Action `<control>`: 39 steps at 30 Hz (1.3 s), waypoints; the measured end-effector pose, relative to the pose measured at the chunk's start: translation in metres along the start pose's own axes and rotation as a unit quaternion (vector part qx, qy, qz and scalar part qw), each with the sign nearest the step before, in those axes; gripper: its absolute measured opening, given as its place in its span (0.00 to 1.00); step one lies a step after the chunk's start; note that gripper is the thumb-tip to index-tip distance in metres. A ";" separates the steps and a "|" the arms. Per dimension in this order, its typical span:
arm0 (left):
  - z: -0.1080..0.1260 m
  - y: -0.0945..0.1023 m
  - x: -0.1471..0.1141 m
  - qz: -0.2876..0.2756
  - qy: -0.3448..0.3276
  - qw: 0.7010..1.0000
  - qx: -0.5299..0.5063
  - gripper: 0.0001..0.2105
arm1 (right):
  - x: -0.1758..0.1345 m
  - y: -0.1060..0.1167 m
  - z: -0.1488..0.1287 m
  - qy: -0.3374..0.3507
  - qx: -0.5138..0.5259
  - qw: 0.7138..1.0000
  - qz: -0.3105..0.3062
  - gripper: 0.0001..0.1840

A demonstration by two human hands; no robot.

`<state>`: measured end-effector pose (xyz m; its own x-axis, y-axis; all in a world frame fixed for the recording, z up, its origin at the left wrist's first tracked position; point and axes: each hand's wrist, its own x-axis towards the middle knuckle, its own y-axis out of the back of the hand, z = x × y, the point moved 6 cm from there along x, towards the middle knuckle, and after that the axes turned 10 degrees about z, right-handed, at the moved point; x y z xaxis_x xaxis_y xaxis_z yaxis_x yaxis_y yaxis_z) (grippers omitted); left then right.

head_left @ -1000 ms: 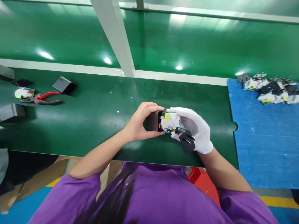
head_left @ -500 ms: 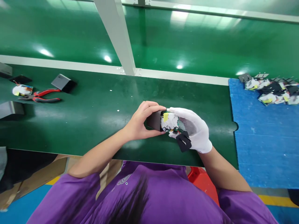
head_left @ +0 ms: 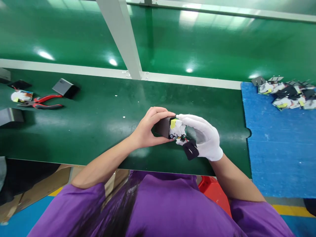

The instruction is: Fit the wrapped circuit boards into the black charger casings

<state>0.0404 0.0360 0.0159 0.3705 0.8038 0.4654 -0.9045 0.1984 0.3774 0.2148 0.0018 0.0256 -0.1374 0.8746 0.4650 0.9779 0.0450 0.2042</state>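
Observation:
My bare left hand (head_left: 147, 128) grips a dark grey charger housing (head_left: 161, 127) above the green bench top (head_left: 98, 121). My white-gloved right hand (head_left: 206, 138) holds a white-wrapped circuit board (head_left: 176, 129) with a yellow patch, its left end partly inside the housing's open side. A black plug cover (head_left: 191, 150) hangs from the board on short wires, under my right palm.
Red-handled pliers (head_left: 45, 102), a grey housing (head_left: 64, 87), a wrapped board (head_left: 21, 96) and another grey housing (head_left: 11, 116) lie at the far left. A blue mat (head_left: 276, 144) at right carries a pile of several boards and plug covers (head_left: 286, 93). A white post (head_left: 120, 36) rises behind.
The board has slid further left into the housing, and the dangling plug cover has shifted left with my right hand.

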 end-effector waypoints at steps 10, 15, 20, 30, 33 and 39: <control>0.003 0.000 0.001 0.002 -0.010 1.000 0.003 0.29 | -0.001 0.001 -0.005 0.018 0.022 1.000 0.004 0.39; -0.002 -0.002 -0.001 -0.013 0.023 0.999 -0.042 0.29 | 0.001 0.000 -0.004 0.028 -0.031 0.999 0.003 0.37; -0.016 -0.013 -0.008 -0.086 0.197 0.959 -0.185 0.28 | 0.008 0.002 -0.004 0.006 -0.100 0.995 0.014 0.27; -0.022 -0.046 -0.031 -0.222 0.490 0.718 -0.442 0.34 | 0.013 -0.007 0.009 -0.066 -0.001 0.997 -0.049 0.12; -0.021 -0.049 -0.033 -0.229 0.515 0.685 -0.461 0.32 | 0.007 -0.014 0.020 -0.197 0.075 0.975 -0.072 0.14; -0.030 -0.046 -0.030 -0.175 0.528 0.702 -0.445 0.33 | 0.000 -0.018 0.040 -0.347 0.127 0.926 -0.077 0.26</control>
<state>0.0640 0.0196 -0.0396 0.6651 0.4924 -0.5614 -0.7446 0.3808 -0.5482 0.2039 0.0202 -0.0121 -0.2300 0.9440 -0.2365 0.9728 0.2301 -0.0276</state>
